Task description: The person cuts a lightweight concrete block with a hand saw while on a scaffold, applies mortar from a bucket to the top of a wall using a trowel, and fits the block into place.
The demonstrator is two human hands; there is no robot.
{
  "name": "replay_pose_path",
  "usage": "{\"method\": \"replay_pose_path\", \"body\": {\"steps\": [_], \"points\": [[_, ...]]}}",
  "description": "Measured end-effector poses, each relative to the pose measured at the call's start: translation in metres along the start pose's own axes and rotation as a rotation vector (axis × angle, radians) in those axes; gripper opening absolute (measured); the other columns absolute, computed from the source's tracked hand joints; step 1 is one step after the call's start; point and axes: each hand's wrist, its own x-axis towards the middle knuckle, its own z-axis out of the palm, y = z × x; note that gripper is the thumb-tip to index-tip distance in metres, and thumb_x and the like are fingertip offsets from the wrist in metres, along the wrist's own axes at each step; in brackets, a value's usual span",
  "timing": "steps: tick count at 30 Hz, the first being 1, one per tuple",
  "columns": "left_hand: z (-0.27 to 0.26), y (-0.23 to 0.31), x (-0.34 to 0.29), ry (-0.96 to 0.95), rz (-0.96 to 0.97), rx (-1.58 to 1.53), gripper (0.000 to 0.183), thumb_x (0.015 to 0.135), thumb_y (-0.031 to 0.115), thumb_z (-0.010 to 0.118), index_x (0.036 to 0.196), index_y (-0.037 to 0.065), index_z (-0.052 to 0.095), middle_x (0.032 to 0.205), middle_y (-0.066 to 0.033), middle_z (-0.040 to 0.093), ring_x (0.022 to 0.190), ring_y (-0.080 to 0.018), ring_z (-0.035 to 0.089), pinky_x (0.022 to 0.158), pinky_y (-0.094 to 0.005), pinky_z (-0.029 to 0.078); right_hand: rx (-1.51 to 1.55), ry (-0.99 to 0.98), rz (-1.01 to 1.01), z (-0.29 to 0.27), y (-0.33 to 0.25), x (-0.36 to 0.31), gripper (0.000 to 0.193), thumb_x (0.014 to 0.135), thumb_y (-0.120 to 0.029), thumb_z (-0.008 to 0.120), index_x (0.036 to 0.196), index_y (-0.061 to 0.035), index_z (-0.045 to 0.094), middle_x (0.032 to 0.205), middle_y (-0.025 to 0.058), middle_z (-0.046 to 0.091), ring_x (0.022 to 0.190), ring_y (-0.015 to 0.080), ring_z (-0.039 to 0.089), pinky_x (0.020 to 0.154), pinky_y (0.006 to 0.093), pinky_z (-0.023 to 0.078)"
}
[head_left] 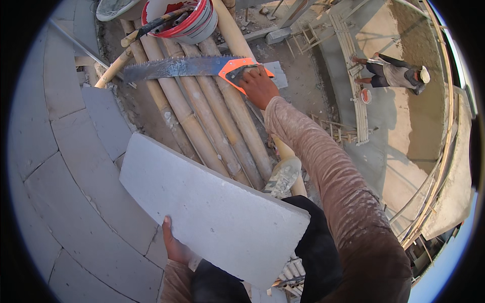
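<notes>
My right hand (259,87) is wrapped round the orange and black handle of a hand saw (177,67). The long toothed blade points left above the bamboo poles. A pale grey lightweight block (212,207) lies tilted across my lap, its broad face up. My left hand (175,243) grips the block's lower left edge, thumb showing on the face and the other fingers hidden beneath. The saw and the block are apart.
Bamboo scaffold poles (189,101) run below me, with my shoe on them. A red-rimmed bucket (194,25) with tools stands ahead. At left rises a block wall (76,166). Far right, another person (394,73) stands on a bamboo platform (353,76) by a plastered wall.
</notes>
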Motion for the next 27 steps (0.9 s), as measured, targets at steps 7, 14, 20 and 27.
{"method": "replay_pose_path", "body": {"steps": [7,14,20,27], "points": [[0.029,0.007,0.049,-0.131,0.029,-0.071,0.061,0.102,0.053,0.052,0.139,0.004,0.052,0.132,-0.0109,0.063,0.121,-0.0266,0.062,0.103,-0.0416,0.051,0.485,0.185,0.096,-0.052,0.068,-0.126,0.025,0.079,-0.023,0.073,0.096,-0.0087,0.061,0.098,0.0107,0.06,0.102,0.0324,0.06,0.096,0.0451,0.047],[0.061,0.001,0.11,-0.253,0.058,-0.11,0.057,0.103,0.048,0.054,0.139,0.004,0.052,0.135,-0.0104,0.062,0.124,-0.0258,0.06,0.107,-0.0416,0.048,0.779,0.173,0.622,-0.151,0.085,-0.364,0.013,0.081,-0.007,0.068,0.083,-0.0027,0.056,0.078,0.0126,0.054,0.07,0.0336,0.058,0.064,0.0421,0.047],[0.096,-0.02,0.162,-0.277,0.183,-0.115,0.055,0.102,0.045,0.059,0.138,0.004,0.053,0.133,-0.0088,0.061,0.124,-0.024,0.058,0.107,-0.0415,0.047,0.845,0.222,1.167,-0.208,-0.013,-0.498,0.016,0.086,-0.007,0.064,0.078,-0.0008,0.051,0.07,0.0068,0.046,0.064,0.0175,0.045,0.061,0.0347,0.039],[0.105,-0.04,0.205,-0.253,0.214,-0.035,0.055,0.1,0.045,0.063,0.136,0.004,0.054,0.133,-0.0066,0.06,0.121,-0.0214,0.059,0.104,-0.0401,0.047,1.17,0.243,1.413,-0.23,-0.094,-0.495,0.021,0.087,-0.013,0.062,0.077,-0.0012,0.048,0.069,0.0014,0.042,0.067,0.011,0.04,0.06,0.0313,0.035]]}}
